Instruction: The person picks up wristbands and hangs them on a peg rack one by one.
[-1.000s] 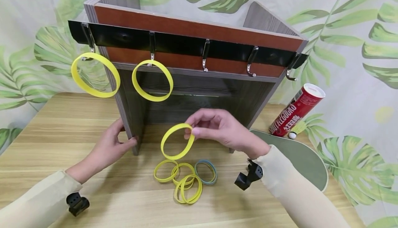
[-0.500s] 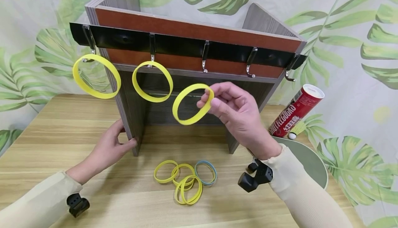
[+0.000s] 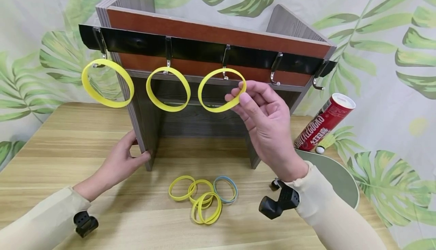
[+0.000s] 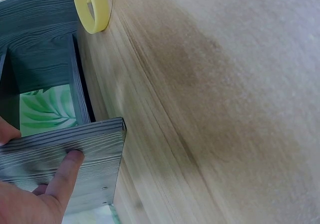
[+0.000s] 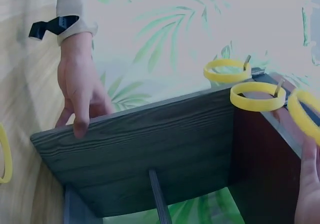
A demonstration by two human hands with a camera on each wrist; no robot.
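My right hand [image 3: 263, 123] pinches a yellow wristband [image 3: 203, 100] by its right side, between thumb and fingers. In the head view the band's top overlaps the tip of the middle hook [image 3: 225, 72]; whether it hangs there I cannot tell. Two more yellow wristbands hang on the hooks to the left, the outer one [image 3: 89, 91] and the inner one [image 3: 150, 94]. My left hand [image 3: 117, 164] grips the lower side panel [image 4: 95, 149] of the grey wooden shelf, thumb and fingers on either side of the board, as the right wrist view also shows.
Several yellow wristbands [image 3: 182, 198] and a blue one [image 3: 215, 189] lie on the wooden table [image 3: 136, 223]. Two bare hooks, one [image 3: 275, 74] near the right end, share the black rail [image 3: 201, 47]. A red tube [image 3: 323, 121], a shuttlecock [image 3: 325, 144] and a green oval board [image 3: 335, 176] are at right.
My right hand has lifted the yellow wristband from low in front of the shelf, up and rightward to the middle hook. My left hand has stayed on the side panel.
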